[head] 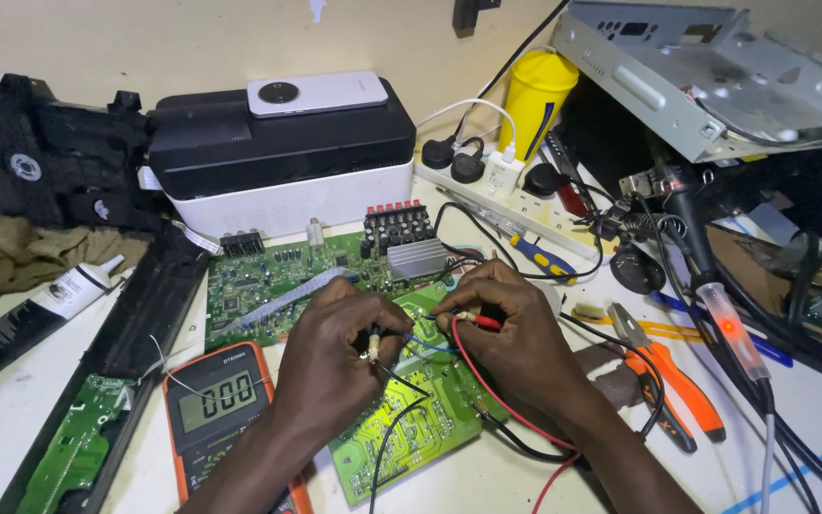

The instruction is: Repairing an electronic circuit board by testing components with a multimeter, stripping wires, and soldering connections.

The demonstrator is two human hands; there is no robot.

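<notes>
My left hand [330, 357] pinches the black multimeter probe [374, 343], whose black lead runs down over the board. The red probe [483, 323] is pinched in my right hand [516, 333], and its red lead loops toward the table's front edge. Both tips meet at a small part with a blue wire [425, 344] above a green circuit board [420, 433]. An orange multimeter [213, 400] with a lit grey display lies left of my left wrist. A larger green board [278, 286] with a grey heatsink [417, 257] lies behind my hands.
A black-and-white box [287, 181] with a white phone [316, 93] on top stands behind. A power strip [506, 190], yellow cup [535, 90], orange pliers [668, 376], soldering iron [715, 295], metal chassis [715, 76] crowd the right. A black panel [135, 324] and glue tube [68, 290] lie left.
</notes>
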